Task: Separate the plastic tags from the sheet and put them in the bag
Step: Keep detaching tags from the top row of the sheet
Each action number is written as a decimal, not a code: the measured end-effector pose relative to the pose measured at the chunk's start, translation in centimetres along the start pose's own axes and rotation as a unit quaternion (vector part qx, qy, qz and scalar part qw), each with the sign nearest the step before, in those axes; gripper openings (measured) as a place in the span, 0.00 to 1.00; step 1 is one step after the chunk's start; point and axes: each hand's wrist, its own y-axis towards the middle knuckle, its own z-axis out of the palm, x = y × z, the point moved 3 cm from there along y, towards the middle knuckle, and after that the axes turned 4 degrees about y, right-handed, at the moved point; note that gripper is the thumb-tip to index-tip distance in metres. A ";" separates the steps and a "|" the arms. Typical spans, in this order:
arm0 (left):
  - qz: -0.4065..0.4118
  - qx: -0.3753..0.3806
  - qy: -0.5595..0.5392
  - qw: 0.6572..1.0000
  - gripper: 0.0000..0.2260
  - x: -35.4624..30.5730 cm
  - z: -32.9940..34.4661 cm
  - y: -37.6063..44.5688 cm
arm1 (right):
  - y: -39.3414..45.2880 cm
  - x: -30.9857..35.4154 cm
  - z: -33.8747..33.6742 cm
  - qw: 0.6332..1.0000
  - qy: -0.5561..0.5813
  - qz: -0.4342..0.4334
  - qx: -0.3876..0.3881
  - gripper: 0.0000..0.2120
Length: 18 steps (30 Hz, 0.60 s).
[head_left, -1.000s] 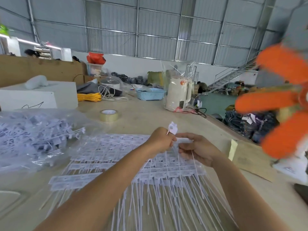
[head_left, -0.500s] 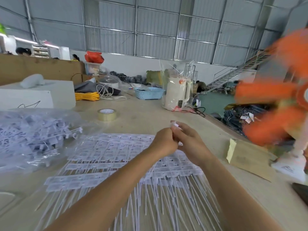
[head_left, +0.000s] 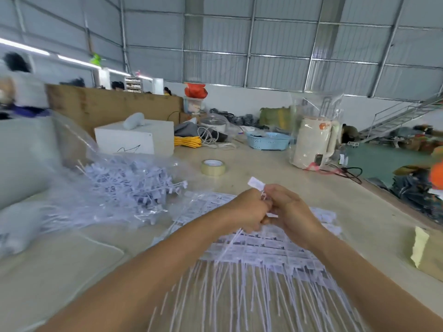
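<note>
Head cam: left hand (head_left: 247, 212) and right hand (head_left: 291, 212) both pinch one tag (head_left: 256, 182) above the sheet (head_left: 263, 250), bag (head_left: 119, 185) far left; looks light, bendy, grab by its head.

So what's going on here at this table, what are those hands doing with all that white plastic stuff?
A person is pulling plastic tags off a sheet that lies flat on the table. Both hands meet above it: the left hand and the right hand grip one tag, whose head sticks up between them. A clear bag to the left already holds a heap of loose tags.
</note>
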 end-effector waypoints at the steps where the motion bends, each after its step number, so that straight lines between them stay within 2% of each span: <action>1: -0.012 -0.018 -0.001 1.000 0.10 0.7 -1.3 -0.8 | 0.5 0.0 1.7 1.000 -0.019 0.004 0.008 0.09; 3: -0.050 -0.061 0.013 0.997 0.12 2.4 -4.2 -2.8 | 1.7 0.2 5.1 0.996 -0.076 -0.037 0.007 0.07; 5: -0.091 -0.098 0.000 0.991 0.13 4.2 -7.4 -5.0 | 2.7 0.7 7.8 0.968 -0.185 -0.164 -0.049 0.03; 7: -0.124 -0.128 -0.029 0.984 0.15 5.9 -10.5 -7.2 | 3.5 1.1 10.0 0.897 -0.313 -0.300 -0.089 0.07; 8: -0.131 -0.144 -0.026 0.981 0.16 6.6 -11.9 -8.1 | 4.1 1.2 11.1 0.856 -0.387 -0.330 -0.089 0.07; 9: -0.135 -0.158 -0.010 0.978 0.17 7.2 -13.2 -8.8 | 4.8 1.0 12.1 0.819 -0.469 -0.323 -0.078 0.07; 11: -0.139 -0.177 0.084 0.971 0.16 8.2 -15.4 -9.2 | 6.5 0.1 13.4 0.750 -0.622 -0.223 -0.032 0.11; 12: -0.138 -0.184 0.152 0.961 0.15 8.4 -16.2 -9.0 | 7.3 -0.4 13.7 0.723 -0.672 -0.159 -0.006 0.15; 13: -0.136 -0.195 0.212 0.948 0.15 8.7 -16.9 -8.5 | 8.1 -0.6 13.9 0.712 -0.694 -0.107 0.014 0.21; 15: -0.136 -0.212 0.307 0.918 0.14 9.2 -17.8 -6.9 | 9.2 -0.6 14.2 0.735 -0.675 -0.062 0.026 0.32; 18: -0.139 -0.172 0.388 0.895 0.05 10.1 -17.9 -3.8 | 9.8 0.3 14.1 0.757 -0.646 -0.093 -0.011 0.40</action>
